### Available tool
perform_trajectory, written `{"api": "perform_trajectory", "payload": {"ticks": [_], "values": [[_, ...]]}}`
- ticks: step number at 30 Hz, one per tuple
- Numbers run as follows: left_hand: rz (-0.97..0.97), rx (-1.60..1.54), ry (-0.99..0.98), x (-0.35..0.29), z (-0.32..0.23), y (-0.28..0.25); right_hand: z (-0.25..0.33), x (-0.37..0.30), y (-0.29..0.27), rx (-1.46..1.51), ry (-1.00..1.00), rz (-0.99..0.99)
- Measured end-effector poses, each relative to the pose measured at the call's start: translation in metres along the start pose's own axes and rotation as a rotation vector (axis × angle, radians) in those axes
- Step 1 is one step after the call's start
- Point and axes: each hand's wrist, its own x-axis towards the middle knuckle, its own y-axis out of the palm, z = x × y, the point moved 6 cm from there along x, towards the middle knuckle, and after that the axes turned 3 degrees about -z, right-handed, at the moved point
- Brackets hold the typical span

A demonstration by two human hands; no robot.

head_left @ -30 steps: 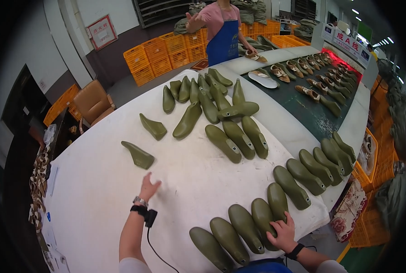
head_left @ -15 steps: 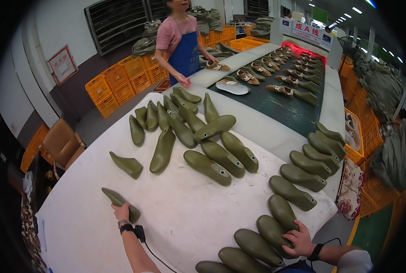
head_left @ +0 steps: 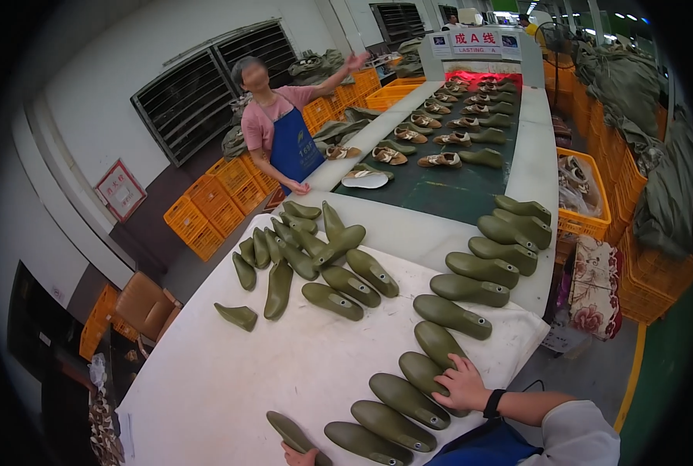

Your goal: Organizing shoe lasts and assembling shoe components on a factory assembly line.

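Note:
My left hand point(head_left: 298, 457), partly cut off by the lower edge, is closed round the heel end of an olive-green shoe last point(head_left: 288, 429) just above or on the white cloth point(head_left: 207, 380). At the table's right side, my right hand point(head_left: 461, 385) has its fingers curled over another shoe last point(head_left: 422, 373). That one lies in a slanting row of lasts, between a neighbouring last point(head_left: 437, 344) and a further last point(head_left: 409, 398). The row runs up the right edge. A looser cluster of lasts point(head_left: 300, 260) lies at the far left, with a single last point(head_left: 238, 316) apart from it.
Beyond the table, a green conveyor point(head_left: 409, 190) carries brown and white shoes and lasts. A co-worker point(head_left: 284, 140) in a blue apron stands at its left with one arm stretched out. Orange crates point(head_left: 199, 217) line the wall; another orange crate point(head_left: 587, 221) stands at the right. A chair point(head_left: 146, 303) stands left.
My view has swung. My left hand has drawn the last nearer to me and rightward, towards the row. My right hand stays at the row. The co-worker has raised one arm towards the conveyor.

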Motion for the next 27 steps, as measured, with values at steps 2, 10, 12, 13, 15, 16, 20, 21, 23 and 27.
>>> {"api": "perform_trajectory", "payload": {"ticks": [2, 10, 12, 13, 15, 16, 20, 21, 23, 27], "values": [[0.010, 0.050, 0.019, -0.041, -0.003, 0.005, -0.001, -0.002, 0.000, 0.031, 0.001, -0.012], [-0.058, 0.420, 0.003, -0.160, -0.046, 0.023, -0.006, -0.008, 0.003, 0.049, 0.009, -0.025], [-0.156, 0.665, 0.176, -0.177, -0.066, 0.029, -0.007, -0.010, 0.004, 0.056, 0.011, -0.016], [-0.152, 0.665, 0.175, -0.181, -0.068, 0.031, -0.008, -0.010, 0.004, 0.048, 0.015, -0.017], [-0.104, 0.656, 0.143, -0.185, -0.067, 0.031, -0.009, -0.011, 0.006, 0.061, 0.020, -0.008], [-0.081, 0.651, 0.126, -0.186, -0.066, 0.029, -0.009, -0.011, 0.006, 0.049, 0.021, -0.003], [-0.179, 0.291, 0.084, -0.190, -0.067, 0.022, -0.010, -0.011, 0.010, 0.060, 0.027, 0.024], [-0.162, 0.216, 0.010, -0.192, -0.064, 0.027, -0.010, -0.011, 0.009, 0.035, 0.019, 0.007], [-0.246, 0.220, 0.063, -0.199, -0.073, 0.044, -0.011, -0.011, 0.009, 0.056, 0.021, 0.003], [-0.349, 0.076, 0.107, -0.204, -0.081, 0.063, -0.011, -0.012, 0.008, 0.076, 0.009, -0.024]]}}
